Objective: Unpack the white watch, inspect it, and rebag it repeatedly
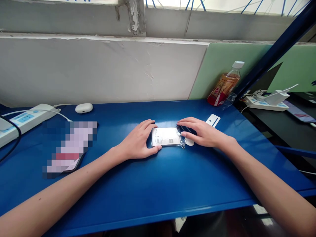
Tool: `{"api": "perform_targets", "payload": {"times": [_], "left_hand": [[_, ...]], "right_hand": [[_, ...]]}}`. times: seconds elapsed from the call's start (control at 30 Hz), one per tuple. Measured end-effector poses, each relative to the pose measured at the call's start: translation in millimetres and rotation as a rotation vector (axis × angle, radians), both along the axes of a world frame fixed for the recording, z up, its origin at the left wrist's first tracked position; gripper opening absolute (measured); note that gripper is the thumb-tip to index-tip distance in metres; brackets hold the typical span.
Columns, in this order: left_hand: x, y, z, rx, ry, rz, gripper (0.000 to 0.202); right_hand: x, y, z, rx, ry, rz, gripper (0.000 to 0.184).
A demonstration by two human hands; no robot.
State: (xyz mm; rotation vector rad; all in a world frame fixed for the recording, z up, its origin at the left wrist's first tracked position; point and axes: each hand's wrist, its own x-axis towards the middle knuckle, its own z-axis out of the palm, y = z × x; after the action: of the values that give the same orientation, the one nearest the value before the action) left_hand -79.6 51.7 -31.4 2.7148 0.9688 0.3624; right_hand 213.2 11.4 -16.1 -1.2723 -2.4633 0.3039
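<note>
2 hands (139, 141) (202, 132), white pkt (165, 136) btwn, desk (160, 181) rm to front edge (158, 215)

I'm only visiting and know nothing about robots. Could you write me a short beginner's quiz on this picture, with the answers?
1. Multiple choice: what lies between the person's left hand and right hand?
A: a cup
B: a flat white packet
C: a spoon

2. True or false: the bottle has a white cap.

3. Fill in the missing word: the white card lies nearer to the person's ____ hand.

Key: 1 B; 2 true; 3 right.
</note>
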Motion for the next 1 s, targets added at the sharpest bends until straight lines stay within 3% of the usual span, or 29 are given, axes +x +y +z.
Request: {"api": "perform_targets", "payload": {"times": [0.1, 0.2, 0.43, 0.6, 0.73, 1.0], "left_hand": [[-0.4, 0.1, 0.2, 0.010, 0.015, -0.012, 0.075], [-1.4, -0.2, -0.7, 0.005, 0.018, -0.021, 0.075], [-1.2, 0.2, -3.7, -0.026, -0.028, -0.019, 0.064], [-0.3, 2.3, -4.1, -0.036, -0.005, -0.028, 0.072], [-0.6, 2.8, -4.6, -0.035, 0.022, -0.042, 0.067], [0.5, 0.9, -2.0, -0.040, 0.046, -0.065, 0.058]], "right_hand": [[0.9, 3.7, -4.8, 0.077, 0.011, -0.017, 0.035], [-0.8, 5.5, -8.9, 0.107, 0.008, -0.007, 0.037], [-3.8, 1.7, -6.9, 0.096, -0.009, -0.002, 0.034], [-5.7, -1.1, -3.2, 0.063, 0.003, 0.026, 0.031], [-6.3, -1.2, -3.7, 0.068, 0.031, 0.062, 0.029], [-12.8, -7.6, 3.5, 0.197, 0.389, 0.008, 0.023]]}}
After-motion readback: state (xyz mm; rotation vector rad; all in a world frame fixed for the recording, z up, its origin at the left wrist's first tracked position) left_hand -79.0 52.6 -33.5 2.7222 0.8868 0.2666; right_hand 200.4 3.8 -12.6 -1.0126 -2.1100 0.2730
